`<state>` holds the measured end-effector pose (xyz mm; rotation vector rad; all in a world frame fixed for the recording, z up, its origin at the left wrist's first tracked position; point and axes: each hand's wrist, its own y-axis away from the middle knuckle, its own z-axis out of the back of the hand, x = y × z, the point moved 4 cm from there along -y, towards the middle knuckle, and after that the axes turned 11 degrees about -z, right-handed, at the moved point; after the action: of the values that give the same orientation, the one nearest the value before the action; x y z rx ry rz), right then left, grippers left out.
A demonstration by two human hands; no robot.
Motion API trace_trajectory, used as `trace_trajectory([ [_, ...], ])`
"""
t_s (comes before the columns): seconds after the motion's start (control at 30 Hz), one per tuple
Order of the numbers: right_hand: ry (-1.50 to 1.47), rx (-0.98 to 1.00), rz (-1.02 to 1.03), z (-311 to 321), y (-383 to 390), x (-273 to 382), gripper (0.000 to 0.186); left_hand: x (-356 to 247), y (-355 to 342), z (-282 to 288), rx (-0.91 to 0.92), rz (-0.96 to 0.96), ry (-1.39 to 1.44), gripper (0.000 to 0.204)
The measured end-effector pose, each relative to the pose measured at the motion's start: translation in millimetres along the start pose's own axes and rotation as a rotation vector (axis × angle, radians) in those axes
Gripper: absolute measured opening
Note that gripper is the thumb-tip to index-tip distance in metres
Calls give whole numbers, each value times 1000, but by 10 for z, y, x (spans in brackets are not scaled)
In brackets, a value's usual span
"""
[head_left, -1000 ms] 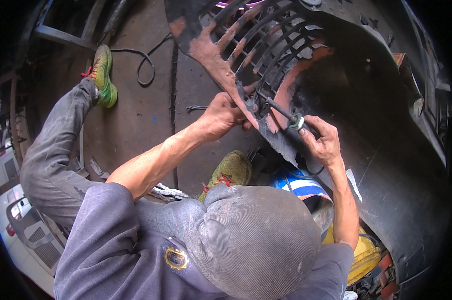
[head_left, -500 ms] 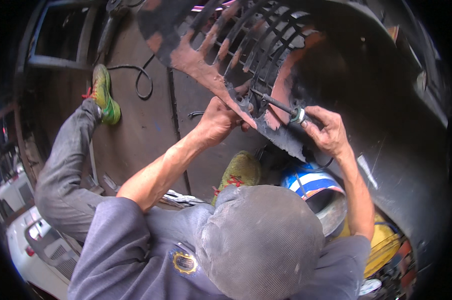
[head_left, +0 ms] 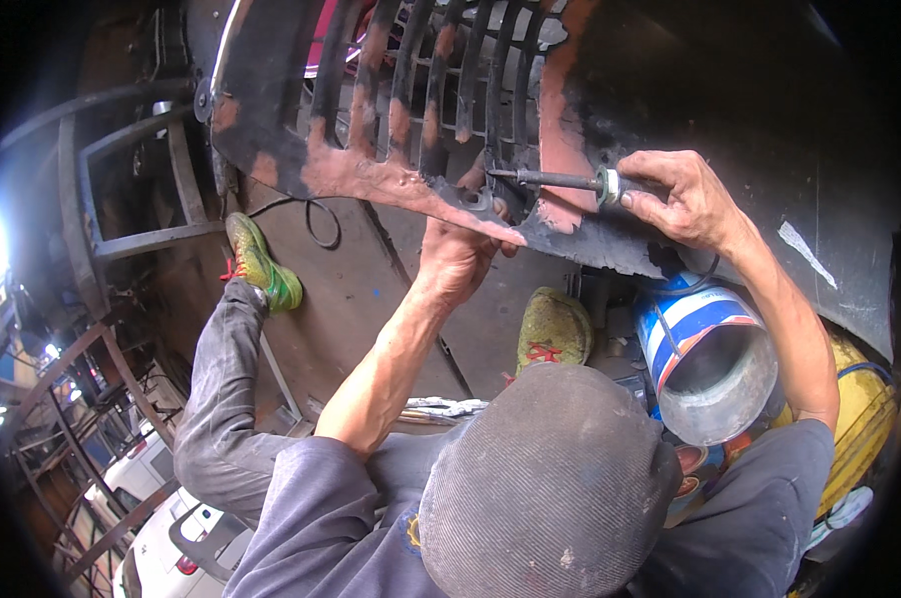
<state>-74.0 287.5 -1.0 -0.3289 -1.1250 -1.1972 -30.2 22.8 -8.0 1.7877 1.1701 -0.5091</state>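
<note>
A black plastic car bumper (head_left: 271,110) with a slatted grille and pinkish-brown patches spans the upper view. My left hand (head_left: 457,261) grips its lower edge below the slats, fingers curled behind; a fingertip shows through a gap. In my right hand (head_left: 681,197) is a soldering iron (head_left: 560,179), held by its handle between thumb and fingers. Its long metal shaft lies nearly level, pointing left, and the tip meets or nearly meets the base of a grille slat. Just right of my left hand, the lower edge is ragged.
A blue-and-white bucket (head_left: 714,359) lies open-mouthed under my right forearm, with a yellow object (head_left: 854,429) beside it. A black cable (head_left: 321,224) loops on the floor near my left shoe (head_left: 261,264). Metal frames (head_left: 136,189) stand at left; a grey cap (head_left: 550,478) fills the lower middle.
The view has shifted, so the scene sits further right and the bumper higher. The soldering iron has swung from slanting to nearly level. Both hands keep their hold.
</note>
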Motion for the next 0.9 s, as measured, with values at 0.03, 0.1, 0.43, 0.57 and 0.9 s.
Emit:
trace_trajectory([
  [0.03, 2, -12, 8, -9, -3, 3, 23, -6, 2, 2, 2, -3, 4, 73],
  [0.1, 8, -33, 24, -23, -9, 4, 23, -9, 5, -12, 6, -9, 14, 72],
  [0.43, -5, 6, 18, -21, -28, 31, 22, -14, -1, -25, -1, -1, -8, 75],
  [0.57, 0, -3, 12, -19, -22, 17, 23, 5, -1, 3, 19, 2, -14, 75],
  [0.9, 9, 28, -25, -1, -15, 41, 25, 10, -10, 22, 41, -4, 27, 71],
])
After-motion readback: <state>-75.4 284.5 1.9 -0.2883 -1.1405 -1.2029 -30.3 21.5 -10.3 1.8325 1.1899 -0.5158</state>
